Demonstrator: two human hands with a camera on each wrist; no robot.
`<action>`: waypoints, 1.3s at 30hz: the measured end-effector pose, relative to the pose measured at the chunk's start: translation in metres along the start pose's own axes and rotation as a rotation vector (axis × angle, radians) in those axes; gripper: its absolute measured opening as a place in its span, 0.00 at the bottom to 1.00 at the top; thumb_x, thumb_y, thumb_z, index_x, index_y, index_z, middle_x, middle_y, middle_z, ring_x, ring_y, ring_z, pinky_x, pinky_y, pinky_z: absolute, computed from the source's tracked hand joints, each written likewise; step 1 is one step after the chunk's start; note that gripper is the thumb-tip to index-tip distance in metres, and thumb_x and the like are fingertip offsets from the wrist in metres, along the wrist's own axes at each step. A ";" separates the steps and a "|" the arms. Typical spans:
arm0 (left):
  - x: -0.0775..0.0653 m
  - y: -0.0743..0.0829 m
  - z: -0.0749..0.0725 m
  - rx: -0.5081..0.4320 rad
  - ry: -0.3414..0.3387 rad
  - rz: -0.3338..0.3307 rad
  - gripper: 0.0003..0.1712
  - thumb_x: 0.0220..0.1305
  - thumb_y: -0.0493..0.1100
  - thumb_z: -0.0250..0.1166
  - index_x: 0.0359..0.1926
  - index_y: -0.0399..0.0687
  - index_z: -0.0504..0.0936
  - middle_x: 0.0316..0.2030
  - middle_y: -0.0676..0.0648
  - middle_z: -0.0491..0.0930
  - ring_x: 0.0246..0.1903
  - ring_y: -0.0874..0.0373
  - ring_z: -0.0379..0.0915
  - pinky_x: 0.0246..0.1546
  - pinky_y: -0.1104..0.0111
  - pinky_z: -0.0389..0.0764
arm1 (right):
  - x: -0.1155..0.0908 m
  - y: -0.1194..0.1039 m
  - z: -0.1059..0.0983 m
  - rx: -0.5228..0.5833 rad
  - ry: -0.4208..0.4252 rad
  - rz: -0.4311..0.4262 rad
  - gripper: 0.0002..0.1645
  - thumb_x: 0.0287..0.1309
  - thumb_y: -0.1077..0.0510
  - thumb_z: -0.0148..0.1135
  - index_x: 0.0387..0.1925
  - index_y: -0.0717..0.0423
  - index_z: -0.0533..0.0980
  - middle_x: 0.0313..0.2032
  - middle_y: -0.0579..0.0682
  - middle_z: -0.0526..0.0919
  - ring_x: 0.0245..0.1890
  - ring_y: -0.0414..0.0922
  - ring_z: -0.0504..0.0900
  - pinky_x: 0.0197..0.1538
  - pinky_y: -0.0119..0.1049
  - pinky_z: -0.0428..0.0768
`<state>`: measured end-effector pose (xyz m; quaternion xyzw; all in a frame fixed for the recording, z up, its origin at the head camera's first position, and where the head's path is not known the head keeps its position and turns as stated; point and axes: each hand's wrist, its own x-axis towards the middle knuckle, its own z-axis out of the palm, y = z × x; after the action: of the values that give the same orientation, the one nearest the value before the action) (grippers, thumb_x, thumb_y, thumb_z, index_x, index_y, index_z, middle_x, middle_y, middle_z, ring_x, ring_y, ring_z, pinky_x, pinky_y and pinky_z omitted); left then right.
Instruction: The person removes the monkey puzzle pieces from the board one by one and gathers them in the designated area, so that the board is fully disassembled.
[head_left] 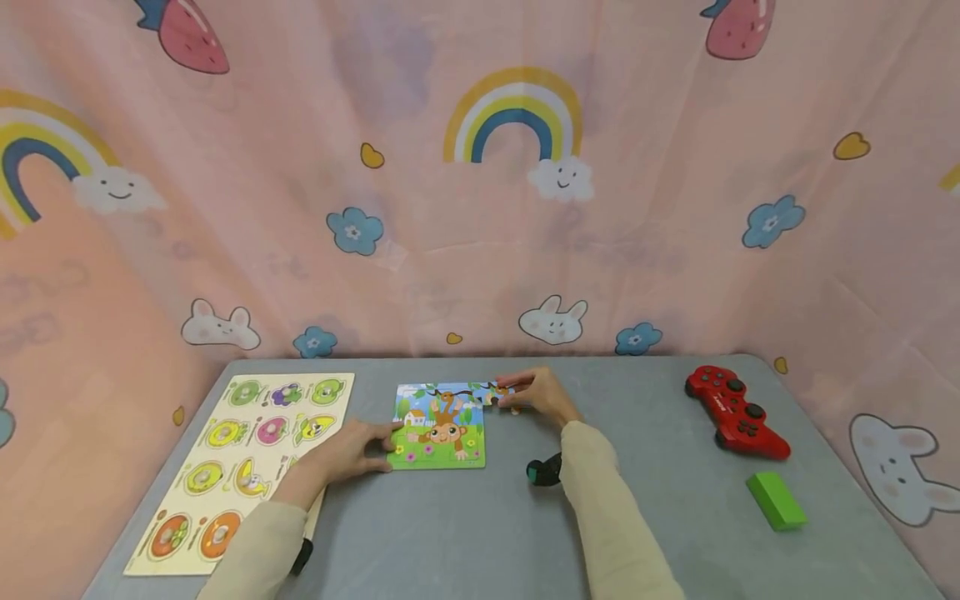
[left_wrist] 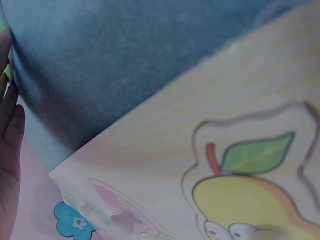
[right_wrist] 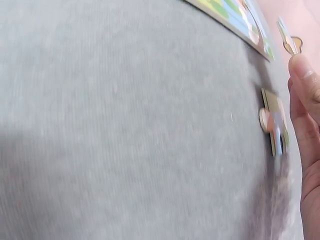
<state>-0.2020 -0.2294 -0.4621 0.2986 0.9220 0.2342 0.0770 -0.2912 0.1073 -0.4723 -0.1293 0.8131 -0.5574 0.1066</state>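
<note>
A jigsaw puzzle [head_left: 442,429] with a monkey picture lies on the table. My left hand [head_left: 348,454] is at the puzzle's left side, its fingertips and thumb spread apart along that edge. Between thumb and fingers, my right hand [head_left: 543,396] pinches a small puzzle piece [right_wrist: 287,37], raised off the table near the puzzle's upper right corner. Under that hand, more puzzle pieces [right_wrist: 273,122] lie on the table, partly hidden by it in the head view. Only part of the left hand shows at the edge of the left wrist view.
A cream fruit puzzle board [head_left: 255,454] lies at the left, partly under my left forearm. To the right are a red game controller [head_left: 735,412] and a green block [head_left: 777,501]. A pink patterned curtain [head_left: 420,283] hangs behind the grey table [head_left: 450,533].
</note>
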 end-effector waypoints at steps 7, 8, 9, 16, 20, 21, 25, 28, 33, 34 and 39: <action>-0.001 -0.001 0.001 -0.007 -0.001 -0.003 0.07 0.55 0.44 0.72 0.34 0.52 0.82 0.59 0.43 0.75 0.55 0.48 0.73 0.49 0.59 0.74 | -0.004 0.006 -0.013 -0.019 0.022 0.002 0.21 0.42 0.63 0.76 0.42 0.61 0.84 0.48 0.53 0.84 0.48 0.48 0.81 0.49 0.37 0.77; -0.002 -0.001 0.001 -0.009 -0.001 -0.006 0.07 0.55 0.44 0.71 0.34 0.52 0.82 0.60 0.43 0.75 0.55 0.48 0.73 0.49 0.59 0.74 | -0.004 0.007 -0.015 -0.024 0.026 0.006 0.21 0.42 0.63 0.77 0.42 0.61 0.84 0.48 0.53 0.84 0.48 0.48 0.81 0.49 0.37 0.77; -0.002 -0.001 0.001 -0.011 -0.001 -0.009 0.07 0.55 0.44 0.72 0.34 0.52 0.82 0.60 0.43 0.75 0.55 0.48 0.73 0.50 0.58 0.73 | -0.004 0.008 -0.017 -0.030 0.028 0.009 0.21 0.42 0.63 0.77 0.43 0.60 0.84 0.48 0.53 0.84 0.48 0.48 0.81 0.49 0.37 0.77; -0.001 -0.001 -0.001 0.008 -0.001 -0.016 0.08 0.55 0.43 0.72 0.35 0.51 0.82 0.59 0.43 0.75 0.54 0.48 0.74 0.51 0.57 0.73 | -0.007 0.016 -0.033 -0.044 0.052 -0.007 0.22 0.42 0.63 0.77 0.43 0.63 0.83 0.48 0.56 0.84 0.50 0.51 0.81 0.53 0.41 0.76; -0.002 -0.001 -0.001 0.010 0.006 -0.012 0.08 0.55 0.43 0.72 0.35 0.50 0.81 0.59 0.42 0.75 0.54 0.47 0.74 0.51 0.56 0.73 | -0.011 0.019 -0.041 -0.053 0.071 -0.004 0.21 0.43 0.64 0.76 0.43 0.63 0.83 0.47 0.56 0.84 0.52 0.51 0.79 0.54 0.44 0.75; -0.003 -0.002 0.000 0.011 0.007 -0.012 0.08 0.54 0.43 0.72 0.35 0.50 0.81 0.59 0.42 0.75 0.54 0.46 0.74 0.51 0.56 0.73 | -0.012 0.020 -0.043 -0.061 0.069 -0.005 0.21 0.43 0.63 0.76 0.43 0.63 0.83 0.48 0.56 0.84 0.52 0.52 0.79 0.54 0.44 0.75; -0.004 -0.003 0.000 0.012 0.007 -0.017 0.09 0.55 0.44 0.72 0.36 0.50 0.82 0.58 0.43 0.76 0.54 0.47 0.74 0.51 0.56 0.73 | -0.015 0.024 -0.052 -0.085 0.073 0.009 0.21 0.45 0.63 0.75 0.44 0.64 0.83 0.48 0.57 0.83 0.53 0.53 0.78 0.55 0.46 0.74; -0.003 -0.003 0.000 0.010 0.007 -0.014 0.11 0.55 0.44 0.72 0.38 0.49 0.82 0.57 0.44 0.77 0.53 0.49 0.74 0.51 0.57 0.73 | -0.017 0.027 -0.060 -0.096 0.090 0.039 0.21 0.44 0.63 0.75 0.44 0.63 0.83 0.49 0.58 0.83 0.52 0.53 0.78 0.55 0.47 0.73; -0.001 -0.003 -0.001 0.007 0.007 -0.007 0.09 0.55 0.44 0.72 0.37 0.50 0.82 0.57 0.44 0.77 0.53 0.50 0.75 0.50 0.58 0.73 | -0.022 0.030 -0.070 -0.147 0.097 0.073 0.22 0.45 0.61 0.75 0.45 0.62 0.83 0.50 0.57 0.83 0.51 0.52 0.77 0.55 0.47 0.74; -0.001 -0.003 0.000 0.010 0.006 -0.004 0.08 0.55 0.44 0.72 0.35 0.51 0.81 0.58 0.44 0.76 0.54 0.50 0.74 0.50 0.58 0.73 | -0.023 0.030 -0.072 -0.151 0.100 0.080 0.22 0.45 0.61 0.75 0.45 0.61 0.83 0.49 0.56 0.83 0.51 0.52 0.77 0.54 0.46 0.74; 0.001 -0.003 0.001 0.028 0.004 0.017 0.13 0.55 0.45 0.72 0.41 0.48 0.83 0.57 0.45 0.78 0.54 0.49 0.75 0.51 0.57 0.73 | -0.026 0.034 -0.075 -0.162 0.097 0.073 0.22 0.44 0.62 0.76 0.44 0.62 0.83 0.47 0.56 0.84 0.51 0.52 0.79 0.54 0.46 0.74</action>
<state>-0.2038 -0.2304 -0.4639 0.3071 0.9228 0.2224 0.0687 -0.2938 0.1939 -0.4767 -0.0808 0.8639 -0.4912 0.0765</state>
